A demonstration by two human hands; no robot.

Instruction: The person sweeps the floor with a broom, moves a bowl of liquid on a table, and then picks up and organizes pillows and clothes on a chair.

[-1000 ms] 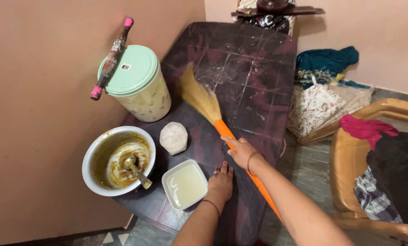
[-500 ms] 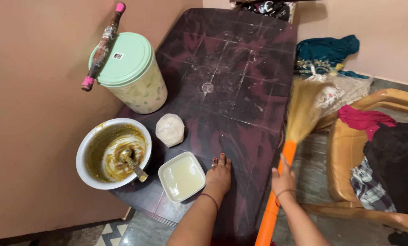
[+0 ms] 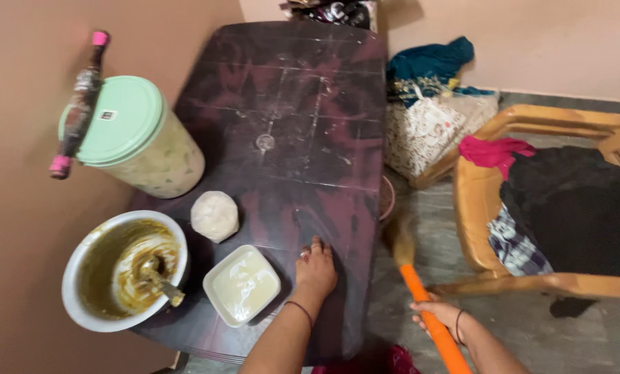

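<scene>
The right hand [image 3: 440, 313] is gripping the orange plastic handle of a straw-bristled broom [image 3: 424, 312], fingers wrapped fully around it; the bristles are blurring just beyond the hand, beside the edge of the dark purple plastic table [image 3: 303, 125]. The left hand [image 3: 316, 269] is lying open and flat on that table, holding nothing. Just to its left a white square dish of pale liquid [image 3: 241, 285] is sitting, nearly touching the fingers. Farther left, a round steel bowl smeared with yellow-brown batter [image 3: 125, 273] is resting.

Left hand [image 3: 316, 266] flat (palm down) — right hand [image 3: 440, 313] clenched
</scene>
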